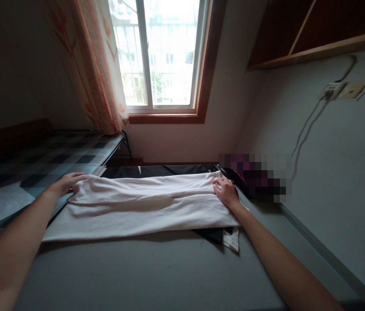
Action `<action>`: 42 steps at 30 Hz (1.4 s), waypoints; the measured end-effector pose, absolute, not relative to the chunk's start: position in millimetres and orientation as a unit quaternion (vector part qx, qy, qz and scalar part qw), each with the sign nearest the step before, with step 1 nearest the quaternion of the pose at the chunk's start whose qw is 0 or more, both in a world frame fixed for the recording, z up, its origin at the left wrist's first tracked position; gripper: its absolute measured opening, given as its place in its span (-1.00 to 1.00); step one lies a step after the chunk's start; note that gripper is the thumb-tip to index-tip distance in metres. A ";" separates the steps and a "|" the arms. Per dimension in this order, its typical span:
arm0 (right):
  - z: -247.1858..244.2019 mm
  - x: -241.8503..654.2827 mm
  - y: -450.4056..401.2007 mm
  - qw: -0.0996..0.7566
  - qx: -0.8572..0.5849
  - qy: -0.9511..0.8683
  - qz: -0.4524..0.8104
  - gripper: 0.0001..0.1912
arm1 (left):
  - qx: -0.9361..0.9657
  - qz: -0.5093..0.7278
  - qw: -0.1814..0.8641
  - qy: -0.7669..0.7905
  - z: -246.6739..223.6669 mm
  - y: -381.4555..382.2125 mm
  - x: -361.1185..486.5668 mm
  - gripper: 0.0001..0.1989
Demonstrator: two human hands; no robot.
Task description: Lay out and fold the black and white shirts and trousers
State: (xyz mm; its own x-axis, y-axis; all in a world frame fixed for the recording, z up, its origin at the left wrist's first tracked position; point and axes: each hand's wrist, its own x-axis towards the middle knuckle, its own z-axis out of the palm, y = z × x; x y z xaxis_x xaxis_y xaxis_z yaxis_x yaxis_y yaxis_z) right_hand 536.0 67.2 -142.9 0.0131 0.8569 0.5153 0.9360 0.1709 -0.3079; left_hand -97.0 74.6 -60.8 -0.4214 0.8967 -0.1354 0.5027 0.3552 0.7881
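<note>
A long white garment [130, 206], folded into a wide strip with soft creases, lies across the grey tabletop [156, 272]. At its far left corner my left hand [67, 183] is closed, the fingers gripping the fabric's edge. My right hand [226, 191] is at the right end of the strip, its fingers curled onto the cloth near the upper edge. From under the lower right edge, a black piece of fabric [213, 235] and a white corner of cloth [232, 239] stick out. Whether these belong to the same garment cannot be seen.
Dark fabric [156, 170] lies behind the garment. A blurred dark purple item [256, 177] sits against the right wall. On the left is a checked bed surface [72, 147] with a paper sheet [2, 203]. Cables [305, 125] hang from a wall socket [333, 91] below a wooden shelf [318, 49].
</note>
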 end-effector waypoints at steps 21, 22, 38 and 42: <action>-108.9 588.6 49.4 0.364 -0.548 -0.749 0.074 -0.78 | 0.717 0.227 0.150 0.642 -75.4 18.4 -47.2 -0.48; -108.3 592.0 47.6 0.344 -0.542 -0.764 0.060 -0.79 | 0.721 0.215 0.172 0.636 -77.9 13.2 -44.1 -0.47; -114.4 575.0 35.3 0.209 -0.572 -0.781 -0.141 -0.86 | 0.708 0.158 -0.101 0.681 -108.4 -28.3 -40.4 -0.74; -111.3 576.7 33.8 0.223 -0.571 -0.776 -0.151 -0.86 | 0.693 0.148 -0.139 0.692 -107.4 -30.4 -44.4 -0.72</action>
State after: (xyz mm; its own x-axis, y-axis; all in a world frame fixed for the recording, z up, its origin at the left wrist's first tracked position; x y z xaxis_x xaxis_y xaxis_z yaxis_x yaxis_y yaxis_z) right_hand 576.7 33.8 -111.3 -0.2494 0.8187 0.5172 0.9527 0.3031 -0.0203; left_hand -44.4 -30.4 -107.4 -0.0023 0.9181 0.3963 0.9999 -0.0030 0.0125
